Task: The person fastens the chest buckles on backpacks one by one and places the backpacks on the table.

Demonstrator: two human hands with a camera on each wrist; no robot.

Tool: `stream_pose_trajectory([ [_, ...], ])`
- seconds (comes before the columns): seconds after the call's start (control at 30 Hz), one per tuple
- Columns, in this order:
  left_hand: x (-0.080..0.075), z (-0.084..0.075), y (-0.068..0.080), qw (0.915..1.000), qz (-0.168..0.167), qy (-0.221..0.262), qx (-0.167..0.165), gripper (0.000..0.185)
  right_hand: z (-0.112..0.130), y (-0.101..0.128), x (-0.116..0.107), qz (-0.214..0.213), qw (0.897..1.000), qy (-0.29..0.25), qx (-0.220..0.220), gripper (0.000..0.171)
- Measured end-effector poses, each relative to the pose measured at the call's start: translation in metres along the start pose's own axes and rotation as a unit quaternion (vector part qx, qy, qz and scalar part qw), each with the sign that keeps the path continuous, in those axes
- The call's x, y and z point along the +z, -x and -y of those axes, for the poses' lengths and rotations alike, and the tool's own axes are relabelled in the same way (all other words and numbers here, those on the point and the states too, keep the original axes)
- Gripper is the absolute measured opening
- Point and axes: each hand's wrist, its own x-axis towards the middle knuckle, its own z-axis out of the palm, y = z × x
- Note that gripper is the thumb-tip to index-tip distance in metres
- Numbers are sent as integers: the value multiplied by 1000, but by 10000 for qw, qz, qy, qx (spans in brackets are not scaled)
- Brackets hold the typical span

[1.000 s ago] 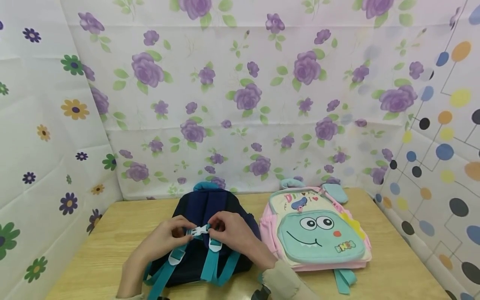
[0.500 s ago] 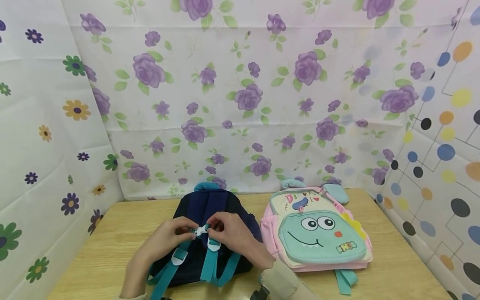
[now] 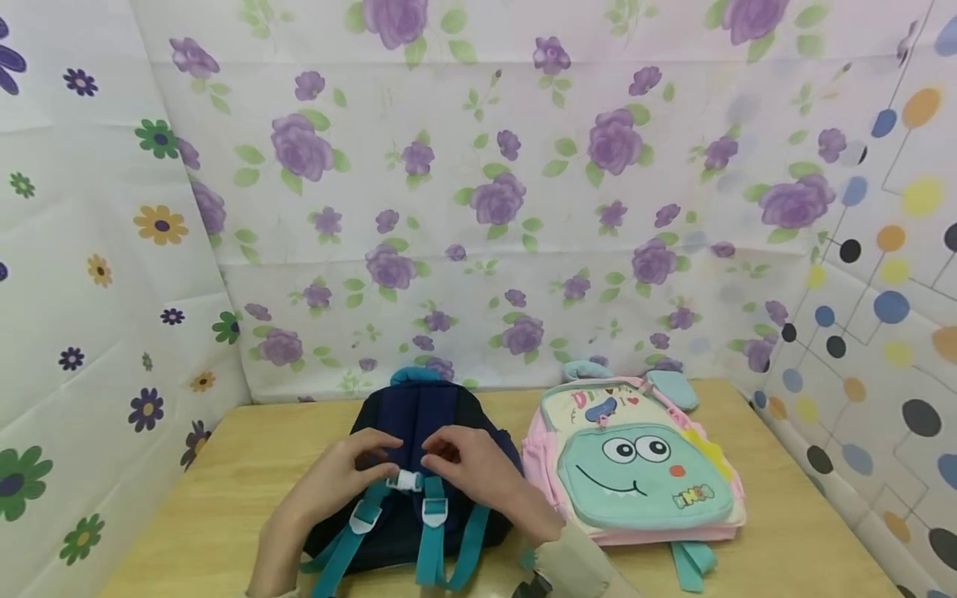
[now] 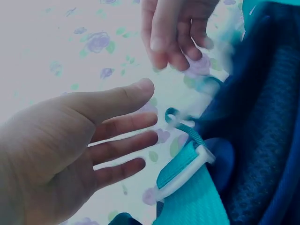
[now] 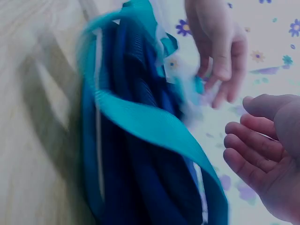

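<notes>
A dark navy backpack [image 3: 414, 415] lies on the table with its teal shoulder straps [image 3: 431, 548] facing up. Across the straps sits a white side-release buckle [image 3: 406, 481], its two halves joined. My left hand [image 3: 336, 475] hovers just left of the buckle, thumb and fingers spread apart with nothing held. On the other side my right hand [image 3: 478, 472] is raised over the backpack, its fingers loosely bent and holding nothing. In the left wrist view the strap's white adjuster [image 4: 185, 176] shows beside the left hand [image 4: 61, 145]; the buckle itself is blurred there.
To the right, close beside the navy one, lies a pink and mint backpack [image 3: 646, 473] with a cartoon face. Both rest on a wooden table [image 3: 202, 490]. Patterned cloth walls [image 3: 463, 208] enclose its back and sides.
Both hands pinched the buckle and its strap ends earlier; now they have let go and drawn slightly apart. The joined buckle has dropped a little toward the backpack.
</notes>
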Motion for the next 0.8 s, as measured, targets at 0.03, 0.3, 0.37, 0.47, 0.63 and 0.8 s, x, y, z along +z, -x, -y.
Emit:
stream_pose_trajectory([
  [0.03, 2, 0, 1, 10000, 25, -26, -9, 31, -2, 3, -3, 7, 10000, 21, 46, 19],
  [0.3, 9, -5, -2, 9992, 304, 163, 185, 25, -11, 21, -35, 63, 9987, 199, 474, 32],
  [0.37, 10, -7, -3, 9988, 369, 233, 235, 24, -13, 26, -41, 32, 9985, 301, 466, 33],
  [0.47, 11, -8, -3, 9985, 380, 288, 253, 22, -16, 35, -51, -101, 9979, 480, 417, 25],
  [0.63, 12, -11, -2, 9983, 358, 379, 266, 20, -21, 51, -69, -427, 9955, 776, 323, 22],
  [0.8, 13, -12, -4, 9984, 374, 219, 362, 19, -27, 67, -86, -740, 9913, 1010, 417, 17],
])
